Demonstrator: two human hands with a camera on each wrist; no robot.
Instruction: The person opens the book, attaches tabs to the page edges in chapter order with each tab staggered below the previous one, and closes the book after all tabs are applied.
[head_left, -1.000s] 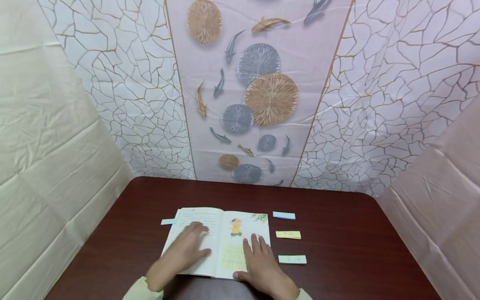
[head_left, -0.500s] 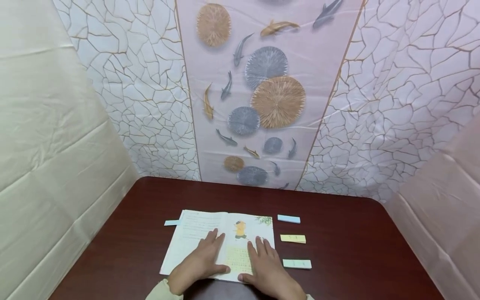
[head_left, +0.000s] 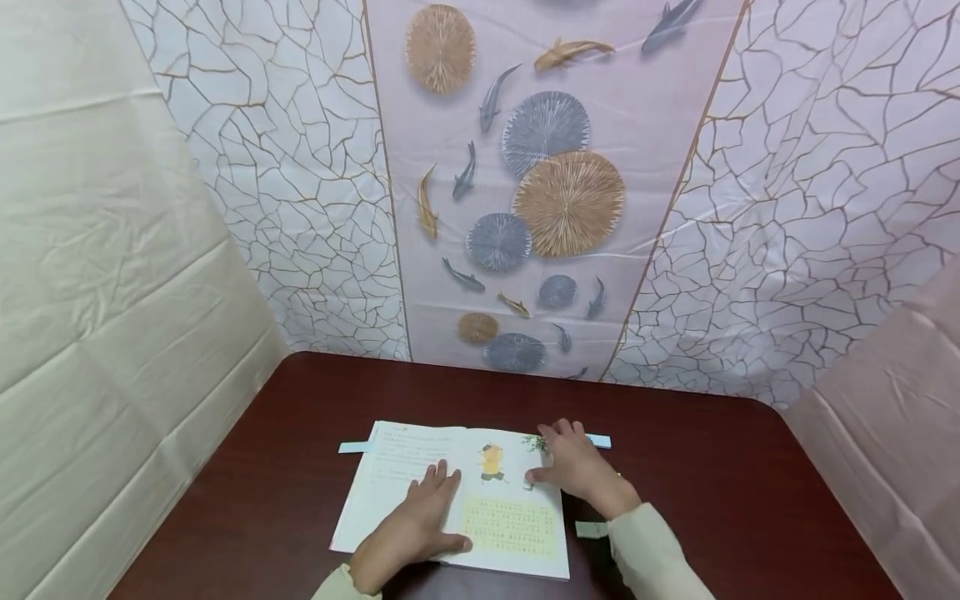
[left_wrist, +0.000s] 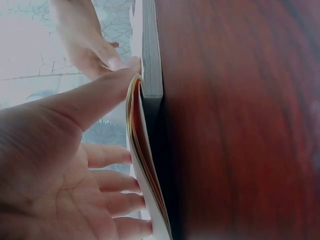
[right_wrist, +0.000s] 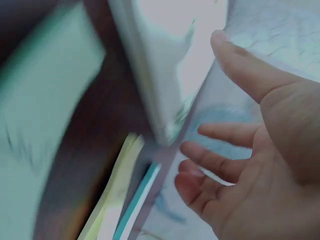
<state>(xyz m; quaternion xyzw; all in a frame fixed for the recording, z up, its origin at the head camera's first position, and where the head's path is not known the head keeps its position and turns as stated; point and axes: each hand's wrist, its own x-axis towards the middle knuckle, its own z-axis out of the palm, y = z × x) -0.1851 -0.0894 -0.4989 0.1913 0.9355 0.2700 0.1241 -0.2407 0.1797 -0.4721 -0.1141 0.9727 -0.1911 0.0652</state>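
An open book [head_left: 517,533] lies on the dark red-brown table, with a cartoon figure and a yellow text block on its right page. My left hand [head_left: 416,521] rests with spread fingers on the left page near the fold; in the left wrist view its thumb and fingertips touch the paper at the book's lower edge. Over the right page's upper outer corner hovers my right hand [head_left: 577,462], fingers loosely bent and holding nothing in the right wrist view. A blue paper strip [head_left: 600,441] shows just beyond its fingers.
Another blue strip [head_left: 354,447] sticks out from the book's left edge. Right of the book lies a green strip [head_left: 591,530], partly behind the right sleeve. A yellow strip [right_wrist: 112,192] lies beside the blue one in the right wrist view. Patterned cloth [head_left: 465,167] hangs behind the table.
My left hand has come down onto the page near the fold. The right hand has lifted off the right page and moved up and right toward the blue strip, covering the yellow one.
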